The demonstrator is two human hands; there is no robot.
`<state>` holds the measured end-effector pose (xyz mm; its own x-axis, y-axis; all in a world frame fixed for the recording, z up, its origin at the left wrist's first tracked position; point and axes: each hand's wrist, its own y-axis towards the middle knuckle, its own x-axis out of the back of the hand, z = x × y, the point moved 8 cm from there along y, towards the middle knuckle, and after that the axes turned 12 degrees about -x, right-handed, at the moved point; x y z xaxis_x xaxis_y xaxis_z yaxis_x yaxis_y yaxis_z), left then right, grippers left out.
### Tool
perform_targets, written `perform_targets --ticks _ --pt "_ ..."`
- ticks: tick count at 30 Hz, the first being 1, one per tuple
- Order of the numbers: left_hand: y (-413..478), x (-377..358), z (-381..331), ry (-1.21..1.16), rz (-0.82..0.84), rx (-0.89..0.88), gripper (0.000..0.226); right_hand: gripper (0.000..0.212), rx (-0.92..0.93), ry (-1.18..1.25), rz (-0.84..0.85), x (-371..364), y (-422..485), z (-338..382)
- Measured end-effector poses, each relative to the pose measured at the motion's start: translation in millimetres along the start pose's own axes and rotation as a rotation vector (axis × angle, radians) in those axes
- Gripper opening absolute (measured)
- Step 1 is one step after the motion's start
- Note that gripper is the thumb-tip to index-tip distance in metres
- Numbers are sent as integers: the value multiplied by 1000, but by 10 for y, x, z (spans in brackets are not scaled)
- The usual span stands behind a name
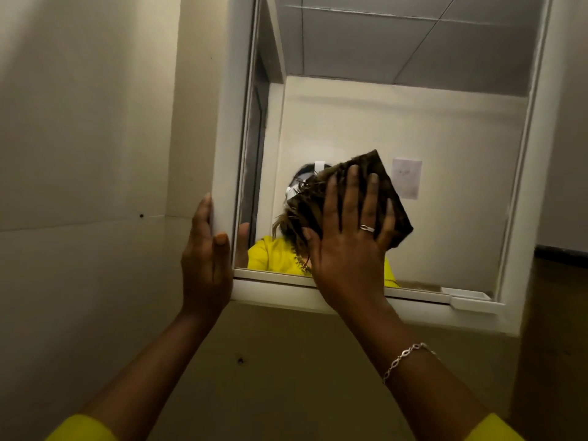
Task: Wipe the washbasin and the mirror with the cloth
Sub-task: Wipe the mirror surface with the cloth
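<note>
Right hand (346, 249), fingers spread flat, pressed dark cloth (374, 162) on mirror (413, 122), low centre, hiding most of the person's reflection. Left hand (203, 259) gripped mirror's btm-left corner. Beige wall (79, 138) around.

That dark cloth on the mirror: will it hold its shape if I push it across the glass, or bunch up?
Probably floppy: the cloth has a frayed, stringy edge hanging loose, so it may bunch unless the right hand presses it flat. The mirror may shift under pressure, since the left hand grips its frame.
</note>
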<state>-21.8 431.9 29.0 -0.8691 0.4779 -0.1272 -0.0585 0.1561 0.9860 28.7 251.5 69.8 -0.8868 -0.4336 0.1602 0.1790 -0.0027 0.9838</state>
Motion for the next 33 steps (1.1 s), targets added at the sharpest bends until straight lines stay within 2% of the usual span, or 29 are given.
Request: perform_targets --ticks 9,15,21,23,26,33 --pt "11 15 -6 -87 -16 12 84 63 580 -63 75 -76 33 649" --pt "10 40 -3 -118 -45 35 84 61 814 -75 118 -103 -55 729" --pt "12 3 -3 -54 26 42 87 57 1027 -76 172 -124 -199 692" --pt "22 -9 -41 -22 42 8 87 55 1099 -73 188 -126 -269 686" --pt "38 -23 -143 161 83 -96 77 53 1171 -68 212 -120 -321 645" --pt "-118 -270 -393 483 316 -391 70 51 1209 -60 248 -44 -270 231"
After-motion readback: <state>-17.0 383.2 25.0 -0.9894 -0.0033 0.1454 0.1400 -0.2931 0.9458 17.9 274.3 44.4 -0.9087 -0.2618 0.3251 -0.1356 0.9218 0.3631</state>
